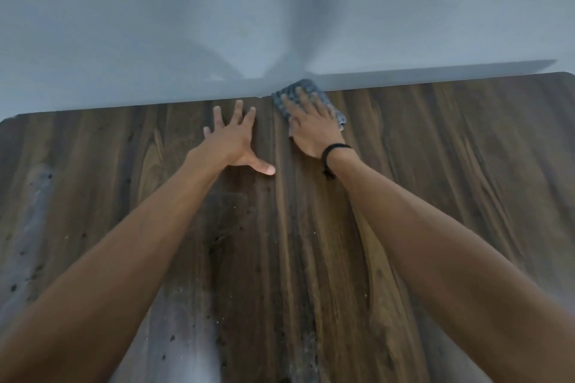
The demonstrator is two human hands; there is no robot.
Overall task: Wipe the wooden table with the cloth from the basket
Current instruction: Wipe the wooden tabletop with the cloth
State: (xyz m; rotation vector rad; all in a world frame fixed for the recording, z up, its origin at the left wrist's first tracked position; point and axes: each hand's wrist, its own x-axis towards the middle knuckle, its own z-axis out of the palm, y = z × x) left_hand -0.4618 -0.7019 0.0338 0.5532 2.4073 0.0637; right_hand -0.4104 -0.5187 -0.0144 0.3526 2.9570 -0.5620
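The right hand (314,127) pressed flat, fingers spread, on the soft, light cloth (306,96) at the table's (435,149) far edge, likely best steered under the palm, while the left hand (231,137) lay splayed open beside it.

wall (280,9) blocks far edge, wooden table (435,165) open on both sides

A dark brown wooden surface (404,165), streaked with lighter grain and dotted with small dark knots, shows a low sheen, with pale dull patches along its left side and near edge. A grey cloth (311,96) with a nubby, mottled weave lies flat at the far edge, where the wood meets a plain, matt, pale grey wall (280,9). A thin black cord band (329,155) circles one bare wrist.
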